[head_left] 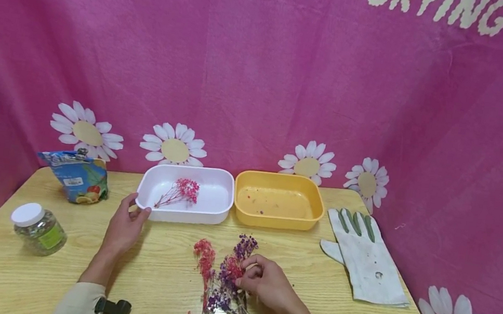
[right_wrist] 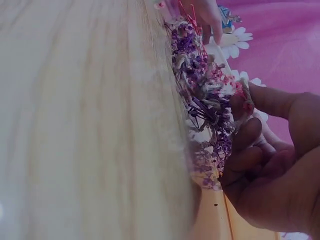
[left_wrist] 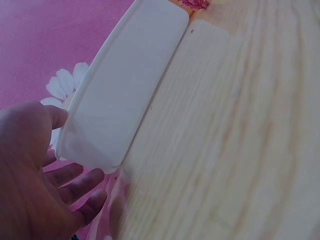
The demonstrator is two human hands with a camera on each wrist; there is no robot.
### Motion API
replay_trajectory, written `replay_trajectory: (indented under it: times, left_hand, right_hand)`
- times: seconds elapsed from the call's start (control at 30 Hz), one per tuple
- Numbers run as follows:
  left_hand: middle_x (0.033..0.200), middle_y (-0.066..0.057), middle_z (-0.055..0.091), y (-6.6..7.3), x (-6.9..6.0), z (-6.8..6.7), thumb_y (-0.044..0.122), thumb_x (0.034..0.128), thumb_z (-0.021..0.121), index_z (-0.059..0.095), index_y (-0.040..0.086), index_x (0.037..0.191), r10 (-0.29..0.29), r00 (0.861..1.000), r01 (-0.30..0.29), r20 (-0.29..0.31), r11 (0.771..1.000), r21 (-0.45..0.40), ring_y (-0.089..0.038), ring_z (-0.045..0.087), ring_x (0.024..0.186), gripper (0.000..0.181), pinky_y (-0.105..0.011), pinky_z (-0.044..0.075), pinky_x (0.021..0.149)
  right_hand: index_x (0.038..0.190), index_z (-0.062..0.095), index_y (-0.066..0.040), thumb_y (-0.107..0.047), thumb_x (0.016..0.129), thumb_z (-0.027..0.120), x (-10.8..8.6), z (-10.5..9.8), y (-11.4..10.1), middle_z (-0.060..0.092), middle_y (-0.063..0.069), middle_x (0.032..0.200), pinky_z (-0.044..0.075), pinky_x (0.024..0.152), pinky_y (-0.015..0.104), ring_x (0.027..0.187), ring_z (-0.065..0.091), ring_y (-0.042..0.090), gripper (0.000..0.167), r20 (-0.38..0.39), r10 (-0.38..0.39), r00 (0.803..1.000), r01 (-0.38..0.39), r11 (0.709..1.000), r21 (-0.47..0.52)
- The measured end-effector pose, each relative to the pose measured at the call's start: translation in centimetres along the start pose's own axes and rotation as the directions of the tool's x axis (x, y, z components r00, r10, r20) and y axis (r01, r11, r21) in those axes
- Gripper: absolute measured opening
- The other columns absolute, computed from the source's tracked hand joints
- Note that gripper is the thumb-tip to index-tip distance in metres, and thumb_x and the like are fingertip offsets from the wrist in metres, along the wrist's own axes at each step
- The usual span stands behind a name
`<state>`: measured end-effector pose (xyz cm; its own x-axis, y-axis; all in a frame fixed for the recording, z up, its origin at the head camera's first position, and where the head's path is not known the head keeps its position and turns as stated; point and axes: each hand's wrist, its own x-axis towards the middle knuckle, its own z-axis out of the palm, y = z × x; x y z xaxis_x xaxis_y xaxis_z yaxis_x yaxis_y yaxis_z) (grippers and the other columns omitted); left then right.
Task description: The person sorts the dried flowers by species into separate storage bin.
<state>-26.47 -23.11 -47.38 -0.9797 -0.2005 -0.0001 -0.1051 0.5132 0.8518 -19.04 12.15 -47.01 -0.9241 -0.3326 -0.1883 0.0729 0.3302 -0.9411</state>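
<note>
My left hand (head_left: 124,228) rests its thumb and fingers against the near left corner of a white plastic tub (head_left: 201,217), its fingers loosely spread in the left wrist view. A red dried flower sprig (head_left: 187,191) lies in that tub. Over a small heap of purple dried flowers (head_left: 222,300), my right hand (head_left: 268,283) pinches a red dried flower sprig (head_left: 233,269) between thumb and index finger. Purple blossoms partly hide this sprig. Just left of the heap lies another bunch of red dried flowers (head_left: 205,257).
A yellow tub (head_left: 276,222) with a few crumbs inside stands right of the white one. Work gloves (head_left: 367,265) lie at the right. On the left stand a lidded jar (head_left: 42,231) and a blue pouch (head_left: 76,177). A pink cloth (head_left: 252,73) hangs behind the table.
</note>
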Motion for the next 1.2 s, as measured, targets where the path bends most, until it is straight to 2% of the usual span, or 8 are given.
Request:
replay_trajectory:
  times: [0.1,0.17,0.3,0.53,0.8,1.0,1.2]
  left_hand:
    - [0.156,-0.021,0.029,-0.1,0.0,0.0,0.033,0.1004,0.048,0.017,0.006,0.153,-0.002,1.0,0.002,-0.007,1.0,0.0,-0.039,0.048,0.132,0.067,-0.049,0.043,0.103]
    - [0.155,-0.021,0.03,-0.1,0.0,0.1,0.033,0.1003,0.048,0.018,0.006,0.153,0.0,1.0,0.0,-0.014,1.0,0.004,-0.039,0.048,0.131,0.067,-0.049,0.044,0.103]
    - [0.153,-0.022,0.033,0.0,0.0,0.2,0.032,0.0998,0.05,0.02,0.005,0.152,0.004,1.0,-0.004,-0.03,1.0,0.012,-0.039,0.05,0.129,0.066,-0.048,0.046,0.1]
    - [0.156,-0.022,0.029,0.2,-0.1,-0.1,0.033,0.1005,0.048,0.016,0.006,0.153,0.0,1.0,0.0,-0.001,1.0,-0.017,-0.039,0.046,0.133,0.068,-0.048,0.043,0.105]
    - [0.155,-0.022,0.029,0.1,-0.1,-0.1,0.031,0.1006,0.048,0.017,0.005,0.153,-0.002,1.0,0.002,0.0,1.0,-0.002,-0.04,0.047,0.132,0.066,-0.049,0.044,0.103]
    - [0.155,-0.023,0.03,-0.1,0.1,-0.1,0.03,0.1004,0.048,0.017,0.005,0.153,0.003,1.0,-0.003,-0.001,1.0,-0.007,-0.04,0.046,0.132,0.066,-0.049,0.043,0.104]
    - [0.155,-0.022,0.029,-0.2,0.1,0.1,0.033,0.101,0.047,0.016,0.006,0.153,0.006,1.0,-0.006,0.01,1.0,-0.001,-0.04,0.047,0.132,0.067,-0.049,0.044,0.104]
  right_hand:
    - [0.111,0.056,-0.002,-0.013,0.078,0.077,0.1,-0.1,0.0,0.068,0.001,0.08,0.042,0.052,0.023,0.066,0.057,0.012,0.041,-0.014,0.03,0.999,-0.029,0.997,0.07]
    - [0.109,0.058,-0.001,-0.013,0.077,0.079,0.2,-0.2,0.0,0.069,0.002,0.082,0.045,0.056,0.024,0.069,0.06,0.012,0.04,-0.025,0.038,0.999,-0.035,0.996,0.083]
    - [0.1,0.065,0.0,-0.015,0.078,0.079,0.3,-0.2,0.1,0.069,0.0,0.08,0.047,0.059,0.024,0.07,0.06,0.012,0.031,-0.043,0.026,0.999,-0.023,0.998,0.067]
    - [0.09,0.071,-0.002,-0.024,0.078,0.079,0.2,-0.2,0.0,0.063,-0.002,0.077,0.044,0.061,0.024,0.07,0.053,0.013,0.026,-0.077,0.004,0.997,-0.002,1.0,0.029]
    - [0.098,0.066,0.002,-0.016,0.08,0.077,0.6,-0.1,0.1,0.061,-0.001,0.079,0.046,0.067,0.024,0.074,0.054,0.013,0.027,-0.076,-0.021,0.997,0.025,0.998,0.061]
    - [0.103,0.064,0.004,-0.012,0.082,0.075,0.9,-0.1,0.1,0.064,0.0,0.08,0.044,0.063,0.022,0.072,0.056,0.011,0.029,-0.105,-0.058,0.993,0.064,0.996,0.056]
    - [0.101,0.065,0.002,-0.013,0.082,0.074,1.4,-0.4,-0.3,0.067,0.003,0.083,0.046,0.063,0.023,0.074,0.057,0.012,0.025,-0.121,-0.045,0.992,0.052,0.997,0.053]
